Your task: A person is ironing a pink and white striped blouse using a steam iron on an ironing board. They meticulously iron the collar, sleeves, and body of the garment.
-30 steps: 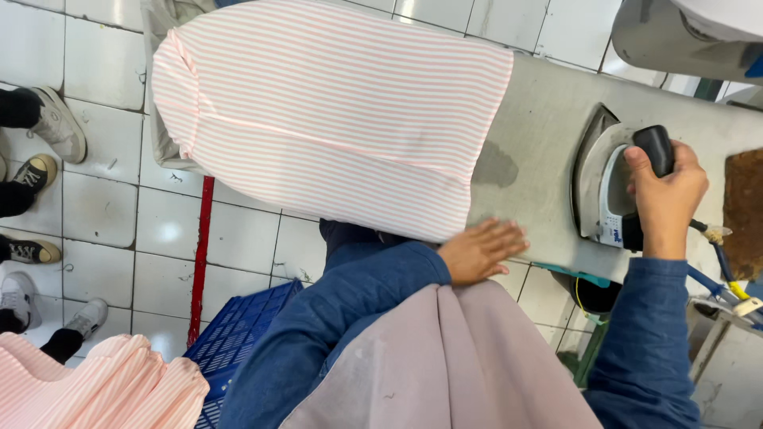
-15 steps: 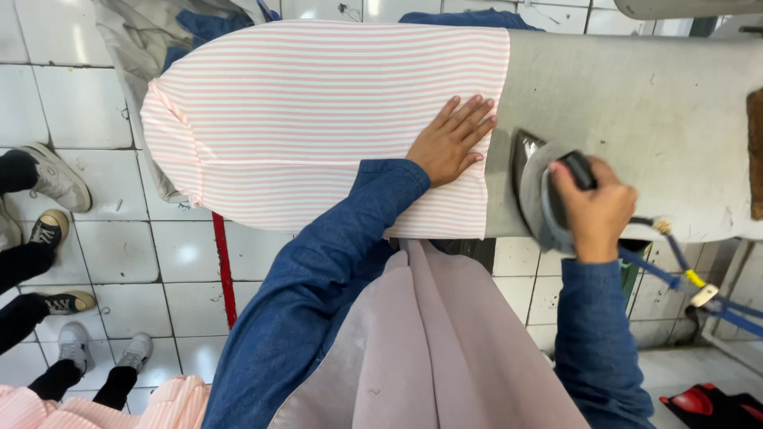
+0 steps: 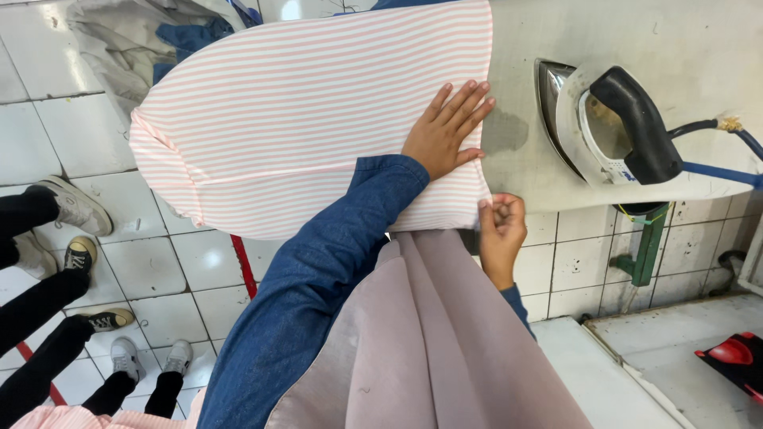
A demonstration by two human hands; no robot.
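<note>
Since half a second ago, I am letting go of the iron (image 3: 612, 127); my right hand (image 3: 499, 226) is pinching the hem of the striped garment (image 3: 310, 119). My left hand (image 3: 445, 131) is pressing spread flat. Soft, light and floppy, best gripped at edges, it is lying lengthwise along the board (image 3: 636, 32).

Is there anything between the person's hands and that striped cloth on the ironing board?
Nothing visible. The left hand lies flat on the pink striped garment, and the right hand pinches its near corner. The iron sits apart, further along the board.
</note>
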